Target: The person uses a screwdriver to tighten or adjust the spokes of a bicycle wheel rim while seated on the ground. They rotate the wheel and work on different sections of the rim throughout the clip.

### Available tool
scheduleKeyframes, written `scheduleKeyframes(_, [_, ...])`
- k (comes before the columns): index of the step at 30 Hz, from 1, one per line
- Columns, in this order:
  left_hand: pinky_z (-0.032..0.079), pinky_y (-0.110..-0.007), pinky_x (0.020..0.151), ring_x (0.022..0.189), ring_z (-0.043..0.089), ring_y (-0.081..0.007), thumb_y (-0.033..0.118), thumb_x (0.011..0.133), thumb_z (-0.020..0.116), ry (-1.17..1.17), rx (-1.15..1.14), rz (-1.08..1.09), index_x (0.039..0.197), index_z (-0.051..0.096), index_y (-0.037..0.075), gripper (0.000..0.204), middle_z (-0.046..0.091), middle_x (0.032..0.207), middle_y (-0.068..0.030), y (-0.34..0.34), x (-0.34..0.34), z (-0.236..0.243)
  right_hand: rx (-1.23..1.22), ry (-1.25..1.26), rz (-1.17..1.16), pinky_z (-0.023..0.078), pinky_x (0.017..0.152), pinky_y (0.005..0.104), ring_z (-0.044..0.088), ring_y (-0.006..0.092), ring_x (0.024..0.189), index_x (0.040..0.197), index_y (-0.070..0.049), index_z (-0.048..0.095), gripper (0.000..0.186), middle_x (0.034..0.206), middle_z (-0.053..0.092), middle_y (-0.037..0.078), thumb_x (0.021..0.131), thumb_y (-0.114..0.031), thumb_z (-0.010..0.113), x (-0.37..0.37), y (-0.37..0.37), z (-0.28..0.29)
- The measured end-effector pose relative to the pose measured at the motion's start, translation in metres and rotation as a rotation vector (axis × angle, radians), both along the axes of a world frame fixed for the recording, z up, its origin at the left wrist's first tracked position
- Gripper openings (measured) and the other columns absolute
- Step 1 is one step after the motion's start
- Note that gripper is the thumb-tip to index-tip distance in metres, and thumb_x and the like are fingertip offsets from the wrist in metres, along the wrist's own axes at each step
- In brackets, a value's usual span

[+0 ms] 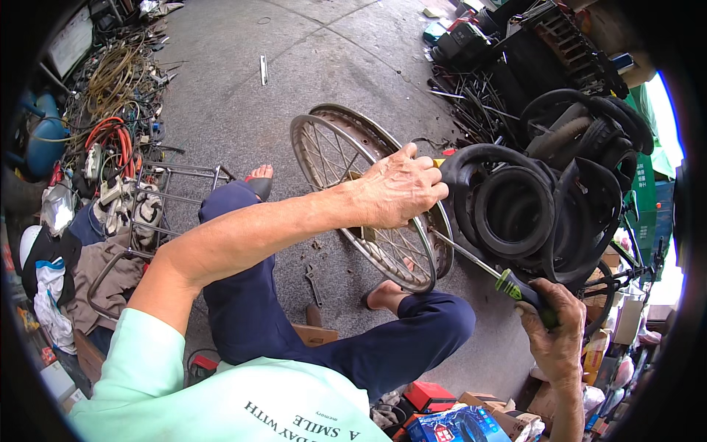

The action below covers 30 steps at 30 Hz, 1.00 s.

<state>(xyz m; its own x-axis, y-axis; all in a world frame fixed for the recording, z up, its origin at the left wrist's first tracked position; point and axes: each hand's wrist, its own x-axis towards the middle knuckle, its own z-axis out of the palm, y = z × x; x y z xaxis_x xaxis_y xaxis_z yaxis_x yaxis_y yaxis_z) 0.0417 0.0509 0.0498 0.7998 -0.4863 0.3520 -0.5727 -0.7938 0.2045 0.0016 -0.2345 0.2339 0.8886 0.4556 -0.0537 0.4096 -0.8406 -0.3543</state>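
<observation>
A spoked bicycle wheel [324,151] stands tilted between my knees, with a second metal rim [379,138] close behind it. My left hand [403,188] is closed at the wheel's upper right side. A small yellow piece [440,162] shows beyond its knuckles; whatever the fingers grip is mostly hidden. In my right hand [556,324] is a screwdriver [508,283] with a green and dark handle, held low on the right. Its long shaft points up and left, and the tip reaches the rims' right edge. Whether the tip touches metal I cannot tell.
Black tyres [515,210] are piled right beside the wheel. On the floor lie a wrench [314,286] and a thin metal strip [264,70]. Cables [118,81] and a wire rack [177,173] crowd the left; boxes [431,396] sit at the lower edge.
</observation>
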Motion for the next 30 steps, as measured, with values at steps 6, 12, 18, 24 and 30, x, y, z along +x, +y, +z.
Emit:
scheduleKeyframes(6, [0.042,-0.042,0.088,0.097,0.061,-0.0209,0.019,0.066,0.081,-0.069,-0.004,0.014,0.096,0.063,0.011,0.036,0.063,0.09,-0.0032,-0.001,-0.008,-0.003,-0.05,0.772,-0.649,0.044,0.046,0.0241,0.057,0.0113,0.053,0.099,0.001,0.067,0.044,0.072,0.064,0.007,0.08,-0.034,0.086,0.019,0.018,0.024])
scheduleKeyframes(12, [0.041,-0.038,0.086,0.093,0.058,-0.019,0.019,0.061,0.084,-0.081,-0.001,-0.011,0.098,0.061,0.01,0.044,0.057,0.088,-0.0004,0.003,-0.011,-0.005,-0.571,-0.049,0.224,0.043,0.051,0.0334,0.06,0.0173,0.064,0.107,0.001,0.065,0.048,0.075,0.06,0.008,0.073,-0.026,0.086,-0.001,0.009,0.015])
scheduleKeyframes(18, [0.041,-0.038,0.087,0.094,0.058,-0.0183,0.021,0.062,0.085,-0.088,0.0,0.002,0.097,0.06,0.011,0.044,0.057,0.088,0.0001,0.006,-0.015,-0.004,-0.631,-0.578,0.603,0.047,0.059,0.0381,0.062,0.028,0.071,0.108,-0.002,0.068,0.05,0.081,0.058,0.013,0.063,-0.013,0.087,-0.012,0.021,0.013])
scheduleKeyframes(24, [0.041,-0.037,0.086,0.096,0.058,-0.0175,0.023,0.062,0.085,-0.098,-0.002,-0.014,0.098,0.06,0.012,0.045,0.057,0.089,0.0005,0.006,-0.022,-0.003,0.115,0.119,-0.193,0.049,0.065,0.0278,0.062,0.0125,0.071,0.103,0.004,0.068,0.035,0.08,0.067,0.008,0.093,-0.029,0.068,-0.013,0.045,0.019])
scheduleKeyframes(30, [0.041,-0.037,0.087,0.096,0.058,-0.0176,0.017,0.06,0.084,-0.048,0.014,-0.021,0.1,0.061,0.012,0.046,0.057,0.089,0.0005,0.009,-0.022,-0.003,-0.298,0.292,0.057,0.044,0.055,0.0334,0.057,0.0174,0.062,0.119,0.001,0.065,0.041,0.079,0.064,0.008,0.084,-0.016,0.076,-0.006,0.045,0.033])
